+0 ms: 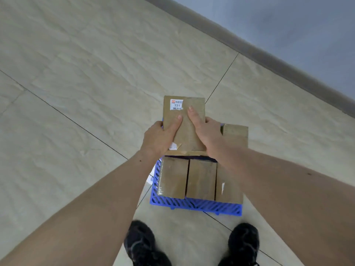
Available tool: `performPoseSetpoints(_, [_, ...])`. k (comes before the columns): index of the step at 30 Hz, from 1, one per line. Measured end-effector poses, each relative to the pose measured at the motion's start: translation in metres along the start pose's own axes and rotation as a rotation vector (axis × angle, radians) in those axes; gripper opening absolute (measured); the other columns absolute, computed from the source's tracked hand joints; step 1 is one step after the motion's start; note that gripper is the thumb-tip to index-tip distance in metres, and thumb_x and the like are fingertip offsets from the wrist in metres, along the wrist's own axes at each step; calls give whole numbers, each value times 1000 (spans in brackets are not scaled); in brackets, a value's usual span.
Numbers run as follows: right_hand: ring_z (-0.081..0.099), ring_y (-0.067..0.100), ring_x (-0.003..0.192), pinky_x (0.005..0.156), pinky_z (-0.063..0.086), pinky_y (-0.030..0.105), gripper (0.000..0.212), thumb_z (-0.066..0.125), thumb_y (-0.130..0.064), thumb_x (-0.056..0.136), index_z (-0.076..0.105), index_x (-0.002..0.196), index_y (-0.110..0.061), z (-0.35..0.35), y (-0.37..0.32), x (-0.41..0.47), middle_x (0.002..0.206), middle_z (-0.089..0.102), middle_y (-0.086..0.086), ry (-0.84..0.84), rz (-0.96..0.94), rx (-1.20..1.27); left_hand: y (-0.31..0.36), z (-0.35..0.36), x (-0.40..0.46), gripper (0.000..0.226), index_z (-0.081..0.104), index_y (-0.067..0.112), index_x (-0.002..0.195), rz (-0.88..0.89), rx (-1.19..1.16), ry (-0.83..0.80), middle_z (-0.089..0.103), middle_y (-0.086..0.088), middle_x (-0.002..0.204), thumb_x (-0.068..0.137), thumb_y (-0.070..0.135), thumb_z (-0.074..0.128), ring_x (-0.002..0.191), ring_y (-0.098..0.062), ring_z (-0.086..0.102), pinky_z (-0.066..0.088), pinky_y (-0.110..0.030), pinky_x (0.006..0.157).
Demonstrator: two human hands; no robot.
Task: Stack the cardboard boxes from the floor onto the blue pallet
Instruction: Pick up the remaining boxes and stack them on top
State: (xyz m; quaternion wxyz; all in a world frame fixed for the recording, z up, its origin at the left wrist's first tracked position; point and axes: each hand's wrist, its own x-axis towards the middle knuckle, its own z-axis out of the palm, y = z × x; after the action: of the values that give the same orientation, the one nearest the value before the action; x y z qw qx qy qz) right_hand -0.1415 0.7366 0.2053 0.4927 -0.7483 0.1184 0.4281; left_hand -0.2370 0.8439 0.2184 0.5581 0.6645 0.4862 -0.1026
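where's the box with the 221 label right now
In the head view the labelled box sits centre frame, gripped by the left hand and right hand, above the boxes already on the blue pallet.

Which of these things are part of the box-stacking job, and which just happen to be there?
Part of the job:
held box
left hand
right hand
three boxes in a row
box behind
blue pallet

Just there:
black shoes
tiled floor
wall

There is one view only, from the person's head, looking steeply down and forward. Near at the bottom are both black shoes point(143, 244); the tiled floor point(76, 73) runs far to a grey wall point(288, 25).
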Motion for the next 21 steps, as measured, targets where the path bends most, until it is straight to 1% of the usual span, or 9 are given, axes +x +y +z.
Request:
performPoseSetpoints(2, [72, 18, 92, 88, 59, 38, 49, 69, -70, 78, 66, 95, -24, 10, 8, 13, 101, 74, -2, 17, 10, 26, -9, -3, 20, 57, 62, 22, 112, 10, 17, -11, 68, 6, 103, 84, 72, 57, 85, -5, 64, 46, -21, 64])
performPoseSetpoints(4, [71, 19, 93, 91, 57, 39, 44, 69, -70, 78, 62, 89, -27, 17, 19, 28, 98, 72, -3, 53, 31, 36, -19, 1, 37, 53, 59, 24, 115, 16, 24, -23, 66, 7, 106, 85, 68, 58, 85, -3, 62, 45, -19, 64])
performPoseSetpoints(8, [70, 20, 94, 92, 57, 41, 53, 69, -70, 78, 66, 104, -24, 29, 38, 53, 100, 73, -3, 106, 52, 33, -38, 13, 63, 44, 55, 28, 116, 14, 6, -63, 62, 12, 101, 90, 63, 57, 76, 1, 60, 42, -12, 56])
performPoseSetpoints(11, [70, 17, 91, 90, 57, 38, 52, 69, -69, 79, 65, 107, -25, 35, 50, 67, 99, 72, -4, 131, 34, 9, -55, 21, 78, 52, 54, 26, 122, 22, 9, -70, 64, 7, 110, 87, 64, 60, 87, -6, 65, 49, -20, 70])
performPoseSetpoints(13, [71, 16, 88, 85, 59, 36, 54, 70, -67, 79, 66, 109, -23, 39, 54, 77, 99, 73, -3, 126, 26, 11, -64, 23, 88, 53, 52, 27, 121, 40, 28, -69, 64, 7, 110, 85, 65, 62, 94, -11, 65, 51, -24, 78])
performPoseSetpoints(15, [71, 15, 85, 83, 59, 35, 54, 72, -65, 78, 66, 109, -21, 44, 58, 85, 98, 73, -3, 127, 12, 22, -70, 22, 96, 51, 50, 28, 118, 55, 44, -72, 62, 11, 104, 85, 64, 64, 93, -9, 63, 48, -21, 74])
performPoseSetpoints(18, [69, 14, 88, 88, 58, 38, 59, 72, -66, 78, 62, 116, -22, 50, 65, 92, 99, 70, -7, 153, -1, 28, -75, 24, 102, 49, 47, 29, 114, 59, 32, -78, 58, 15, 97, 83, 61, 68, 85, 1, 59, 41, -14, 63])
performPoseSetpoints(20, [70, 15, 91, 90, 58, 40, 59, 71, -68, 76, 62, 114, -24, 50, 70, 96, 99, 70, -7, 156, -13, 28, -79, 28, 106, 52, 50, 29, 117, 57, 19, -73, 62, 11, 105, 81, 62, 69, 92, -5, 63, 44, -15, 67])
performPoseSetpoints(21, [70, 16, 92, 91, 58, 41, 63, 71, -71, 72, 63, 113, -25, 51, 71, 98, 100, 71, -7, 156, -17, 28, -80, 30, 108, 55, 52, 28, 119, 53, 8, -73, 64, 9, 109, 81, 62, 70, 96, -8, 64, 45, -17, 69])
